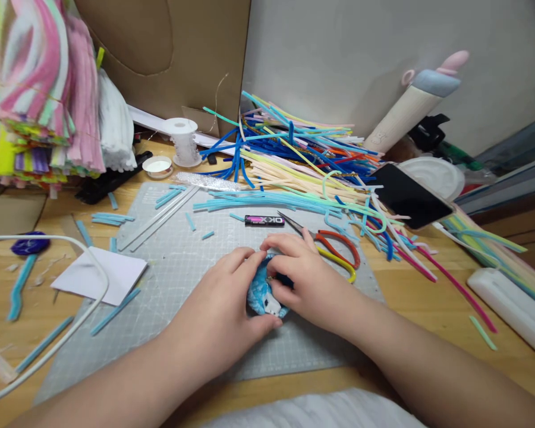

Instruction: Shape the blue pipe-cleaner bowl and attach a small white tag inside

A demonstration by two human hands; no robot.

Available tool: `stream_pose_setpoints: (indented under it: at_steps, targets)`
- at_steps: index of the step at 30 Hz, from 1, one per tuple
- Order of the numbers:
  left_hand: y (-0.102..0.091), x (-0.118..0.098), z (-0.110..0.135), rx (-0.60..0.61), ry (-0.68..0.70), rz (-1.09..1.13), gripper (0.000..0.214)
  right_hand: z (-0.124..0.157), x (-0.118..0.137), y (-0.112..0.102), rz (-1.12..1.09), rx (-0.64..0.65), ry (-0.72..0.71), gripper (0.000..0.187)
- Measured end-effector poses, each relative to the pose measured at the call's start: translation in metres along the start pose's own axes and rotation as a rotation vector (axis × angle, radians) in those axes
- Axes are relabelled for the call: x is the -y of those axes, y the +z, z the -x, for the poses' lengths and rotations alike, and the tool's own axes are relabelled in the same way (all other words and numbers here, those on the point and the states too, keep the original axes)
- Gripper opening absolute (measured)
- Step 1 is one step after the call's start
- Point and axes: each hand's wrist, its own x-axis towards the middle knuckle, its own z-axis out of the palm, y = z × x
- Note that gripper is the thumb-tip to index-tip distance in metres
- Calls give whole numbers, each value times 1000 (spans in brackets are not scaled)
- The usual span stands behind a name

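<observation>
A small round light-blue fuzzy piece (257,291) with a white patch (272,305) is held between both hands, over the grey gridded cutting mat (294,359). My left hand (220,306) curls around its left side, the thumb along the lower edge and the fingertips at the top. From the right, my right hand (310,276) presses bent fingers onto it; a dark part shows beneath them, too covered to identify. Just beyond the hands lie a black-and-pink battery (264,221) and scissors (337,246) with red and yellow handles.
Light-blue pipe cleaners (267,202) and a multicoloured heap (303,142) lie behind the mat. Bundled pipe cleaners (40,89) stand at back left, near a clear spool (182,142). A phone (410,193) rests at right. A white cable (100,267) crosses the left side, over folded paper (120,270).
</observation>
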Motion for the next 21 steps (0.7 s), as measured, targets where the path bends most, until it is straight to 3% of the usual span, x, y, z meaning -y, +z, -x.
stream_pose_setpoints:
  at_steps: [8, 21]
  targets:
    - [0, 1, -1, 1, 0, -2, 73, -2, 3, 2, -15, -4, 60, 11]
    - [1, 2, -2, 7, 0, 9, 75, -9, 5, -6, 28, 88, 26, 10]
